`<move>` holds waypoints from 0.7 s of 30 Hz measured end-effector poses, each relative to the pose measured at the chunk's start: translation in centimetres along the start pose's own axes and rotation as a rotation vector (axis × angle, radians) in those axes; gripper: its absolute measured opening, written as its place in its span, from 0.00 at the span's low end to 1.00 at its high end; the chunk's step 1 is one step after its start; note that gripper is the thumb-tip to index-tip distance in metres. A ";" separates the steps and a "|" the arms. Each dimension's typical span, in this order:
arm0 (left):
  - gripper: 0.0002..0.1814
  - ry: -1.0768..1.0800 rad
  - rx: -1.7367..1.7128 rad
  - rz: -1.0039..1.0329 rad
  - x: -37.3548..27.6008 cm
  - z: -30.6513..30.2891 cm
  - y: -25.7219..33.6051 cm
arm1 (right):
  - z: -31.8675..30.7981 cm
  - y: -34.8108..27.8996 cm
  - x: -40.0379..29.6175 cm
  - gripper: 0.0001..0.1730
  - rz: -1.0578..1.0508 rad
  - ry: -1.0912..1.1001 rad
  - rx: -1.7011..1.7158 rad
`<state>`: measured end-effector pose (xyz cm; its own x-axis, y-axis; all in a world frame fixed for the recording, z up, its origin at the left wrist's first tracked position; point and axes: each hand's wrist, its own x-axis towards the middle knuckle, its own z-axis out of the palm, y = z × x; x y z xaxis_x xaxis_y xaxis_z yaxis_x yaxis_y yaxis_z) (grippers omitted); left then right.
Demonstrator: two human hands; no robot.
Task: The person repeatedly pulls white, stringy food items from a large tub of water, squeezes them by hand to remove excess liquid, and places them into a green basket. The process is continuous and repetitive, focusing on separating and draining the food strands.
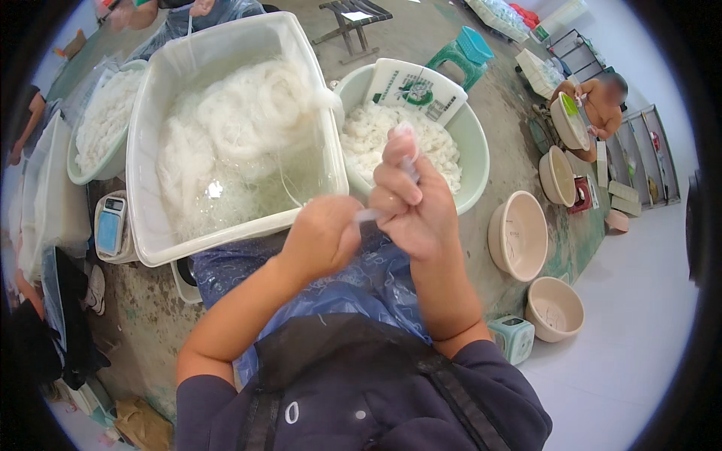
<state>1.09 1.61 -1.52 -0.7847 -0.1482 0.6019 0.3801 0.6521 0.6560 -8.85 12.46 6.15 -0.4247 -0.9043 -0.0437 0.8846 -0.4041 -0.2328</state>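
Observation:
A large white plastic tub [333, 169] stands before me, with water and a tangled mass of fine, noodle-like white strands [242, 107] in it. Over its near edge, my left hand [324, 234] is closed and blurred, gripping one end of a stretched white strand bundle [369, 215]. The bundle runs across to my right hand [414, 203], which is raised with its fingers curled around it; more white shows at the fingertips. Just beyond my right hand, a pale green basin [478, 163] holds many small white strand clumps [366, 129] and a printed white board [417, 90].
At left are another green basin [76, 169] of white clumps and a kitchen scale [111, 225]. A teal stool [459, 65] and a folding stool [355, 20] stand beyond. Beige basins [518, 237] line the right side. Other people [601, 107] sit around; one hand [201, 7] is at the tub's far edge.

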 end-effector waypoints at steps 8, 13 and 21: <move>0.16 0.055 -1.273 -0.450 6.6 -3.8 4.1 | -11.5 -2.9 5.4 0.21 -0.634 0.295 -1.838; 0.19 0.029 -1.787 -0.316 9.5 -7.3 -1.0 | -3.8 3.9 2.8 0.13 -0.548 -0.199 -1.534; 0.15 0.387 -0.110 -0.357 -2.6 2.0 -0.4 | -4.9 1.1 2.1 0.03 -1.063 0.147 -2.359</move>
<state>1.99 3.18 -4.26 -0.6441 -0.6235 0.4432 0.1881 0.4326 0.8818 -9.71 10.76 1.00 -0.4366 -0.5829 0.6853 -0.8992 0.3065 -0.3122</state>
